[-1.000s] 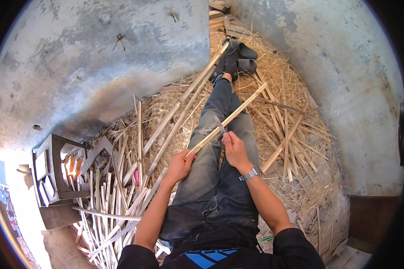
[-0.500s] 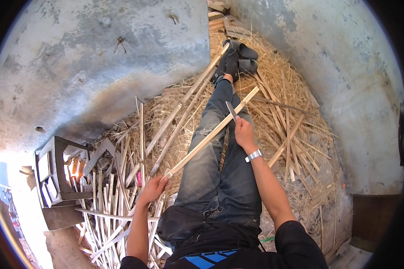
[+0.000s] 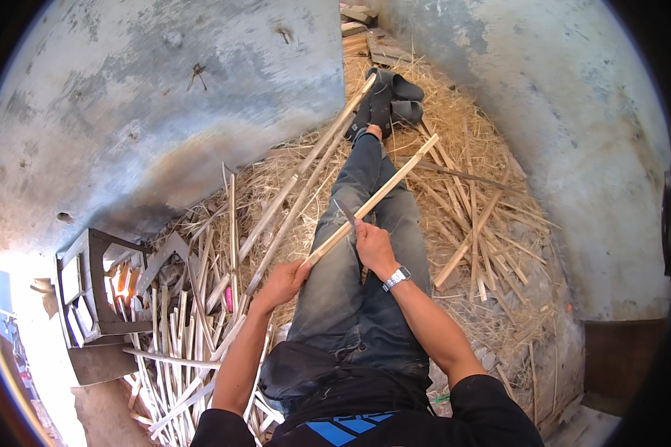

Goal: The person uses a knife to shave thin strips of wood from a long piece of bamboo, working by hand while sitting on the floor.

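In the dark crate [image 3: 89,298], short sticks [image 3: 123,279].

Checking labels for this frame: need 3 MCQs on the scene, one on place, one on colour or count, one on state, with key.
1. Where does the long pale split wooden stick lie?
A. across the person's jeans-clad lap
B. inside the dark open-frame crate
C. leaning on the grey wall

2. What colour is the band of the wristwatch?
A. red
B. silvery
C. green

3. How is the right hand engaged?
A. resting empty on the straw
B. gripping a thin blade set against the stick
C. holding a shoe

Key: 1 A, the stick crosses the legs, its near end in the left hand. 2 B, the band shows light metallic on the right wrist. 3 B, the blade rises from the fist to the stick.
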The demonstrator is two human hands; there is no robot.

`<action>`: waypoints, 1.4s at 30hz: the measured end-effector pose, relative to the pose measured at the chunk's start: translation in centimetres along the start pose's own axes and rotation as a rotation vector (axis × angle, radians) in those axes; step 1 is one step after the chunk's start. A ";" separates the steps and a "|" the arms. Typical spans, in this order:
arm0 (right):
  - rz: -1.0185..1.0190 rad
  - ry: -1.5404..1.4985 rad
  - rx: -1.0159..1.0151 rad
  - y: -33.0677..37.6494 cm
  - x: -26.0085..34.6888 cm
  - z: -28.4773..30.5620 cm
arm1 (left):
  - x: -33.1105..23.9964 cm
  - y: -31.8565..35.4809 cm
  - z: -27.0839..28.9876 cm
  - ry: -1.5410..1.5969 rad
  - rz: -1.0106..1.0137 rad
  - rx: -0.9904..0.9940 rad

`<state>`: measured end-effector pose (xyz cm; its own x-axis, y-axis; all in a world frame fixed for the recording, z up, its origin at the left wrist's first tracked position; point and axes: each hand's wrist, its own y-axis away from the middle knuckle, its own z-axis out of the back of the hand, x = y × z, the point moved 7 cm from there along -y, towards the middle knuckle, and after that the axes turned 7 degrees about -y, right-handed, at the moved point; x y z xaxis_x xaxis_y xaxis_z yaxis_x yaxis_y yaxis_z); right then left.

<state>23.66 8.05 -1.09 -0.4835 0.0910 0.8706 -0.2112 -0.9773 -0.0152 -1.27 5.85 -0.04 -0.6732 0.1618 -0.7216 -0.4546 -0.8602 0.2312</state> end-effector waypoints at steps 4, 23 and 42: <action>-0.026 -0.020 0.006 0.3 -1.1 0.2 | -2.8 -4.1 -0.8 -0.079 -0.077 0.015; -0.306 -0.342 0.201 3.1 -2.8 -2.7 | -2.4 -6.7 -2.8 0.071 0.018 0.024; -0.393 -0.774 0.215 1.5 -1.9 0.4 | -2.0 -2.6 -2.0 -0.188 -0.039 -0.266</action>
<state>24.60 6.32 -2.60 0.3151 0.3481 0.8829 -0.0394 -0.9247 0.3786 2.38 6.84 -0.52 -0.7656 0.2625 -0.5874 -0.3304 -0.9438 0.0088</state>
